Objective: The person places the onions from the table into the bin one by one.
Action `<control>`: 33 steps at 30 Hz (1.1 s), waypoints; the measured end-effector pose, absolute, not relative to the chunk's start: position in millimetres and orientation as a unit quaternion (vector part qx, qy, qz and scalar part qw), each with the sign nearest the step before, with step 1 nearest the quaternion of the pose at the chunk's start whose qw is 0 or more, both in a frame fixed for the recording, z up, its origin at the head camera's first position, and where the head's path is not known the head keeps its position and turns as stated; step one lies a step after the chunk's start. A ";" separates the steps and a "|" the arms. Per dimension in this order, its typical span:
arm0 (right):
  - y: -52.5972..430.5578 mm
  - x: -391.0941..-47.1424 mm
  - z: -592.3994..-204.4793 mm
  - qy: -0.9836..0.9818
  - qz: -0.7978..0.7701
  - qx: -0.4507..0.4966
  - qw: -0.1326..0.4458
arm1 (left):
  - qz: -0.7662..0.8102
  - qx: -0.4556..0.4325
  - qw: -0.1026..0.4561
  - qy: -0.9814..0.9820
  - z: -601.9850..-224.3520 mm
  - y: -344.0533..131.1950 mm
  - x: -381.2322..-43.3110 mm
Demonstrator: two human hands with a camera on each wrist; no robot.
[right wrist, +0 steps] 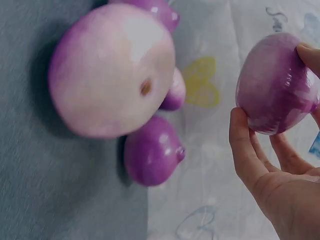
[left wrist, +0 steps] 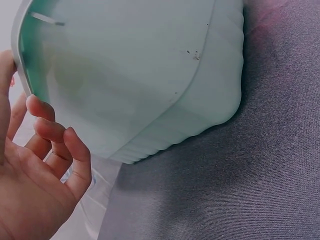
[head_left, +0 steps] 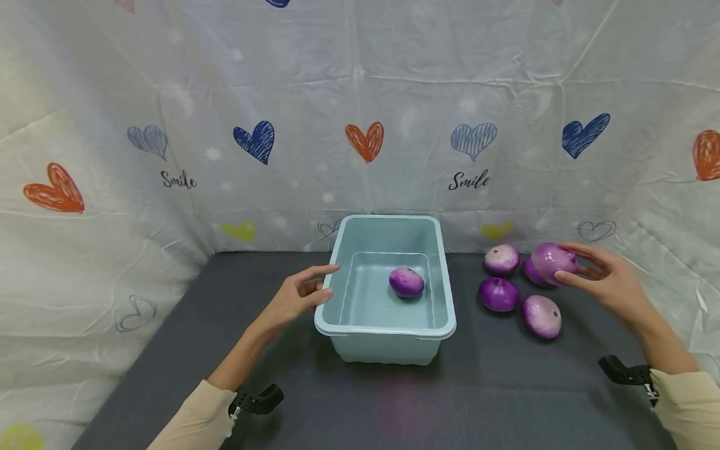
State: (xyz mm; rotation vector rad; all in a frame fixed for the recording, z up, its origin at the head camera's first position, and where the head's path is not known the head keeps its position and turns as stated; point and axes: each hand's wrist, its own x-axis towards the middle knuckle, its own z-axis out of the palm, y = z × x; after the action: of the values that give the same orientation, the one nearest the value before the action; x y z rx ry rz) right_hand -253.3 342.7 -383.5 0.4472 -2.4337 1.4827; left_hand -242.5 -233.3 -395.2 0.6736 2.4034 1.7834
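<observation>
My right hand [head_left: 610, 284] grips a purple onion [head_left: 553, 262] between thumb and fingers. In the right wrist view this onion [right wrist: 272, 82] is lifted off the table. It partly covers another onion [head_left: 531, 275] in the head view. Close by lie a pale-topped onion [head_left: 502, 259], a dark purple onion [head_left: 499, 294] and a front onion [head_left: 542, 317] with a brown spot. A light blue plastic basin [head_left: 385, 332] stands in the middle, with one onion [head_left: 406, 282] on its floor. At its left rim, my left hand [head_left: 298, 294] holds on with thumb and curled fingers.
Dark grey cloth [head_left: 388, 406] covers the table. Behind the basin hangs a white curtain [head_left: 416, 75] printed with hearts and the word Smile. A black strap [head_left: 255, 400] circles the left wrist, another strap [head_left: 624, 372] the right.
</observation>
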 end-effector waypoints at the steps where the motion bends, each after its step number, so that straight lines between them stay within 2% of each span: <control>1: 340.5 -253.2 -382.2 -0.833 0.513 0.161 0.128 | 0.580 0.221 0.036 0.783 -395.0 -233.2 -242.9; 10: 314.2 -254.8 -369.4 -0.816 0.532 0.201 0.106 | 0.582 0.228 0.036 0.780 -396.4 -234.3 -244.9; 19: 285.5 -263.8 -362.0 -0.828 0.521 0.193 0.074 | 0.584 0.233 0.037 0.777 -395.0 -233.6 -246.2; 29: 252.4 -277.9 -354.5 -0.814 0.527 0.231 0.081 | 0.593 0.231 0.043 0.770 -392.1 -233.2 -246.9; 33: 238.5 -280.4 -351.6 -0.798 0.547 0.247 0.057 | 0.594 0.237 0.044 0.768 -392.9 -234.3 -247.8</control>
State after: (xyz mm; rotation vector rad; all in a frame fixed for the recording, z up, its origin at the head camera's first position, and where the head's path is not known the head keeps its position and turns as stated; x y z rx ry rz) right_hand -280.4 238.5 -351.6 0.7489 -2.4190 1.6577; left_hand -247.8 -234.3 -392.9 0.7241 2.3470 1.8148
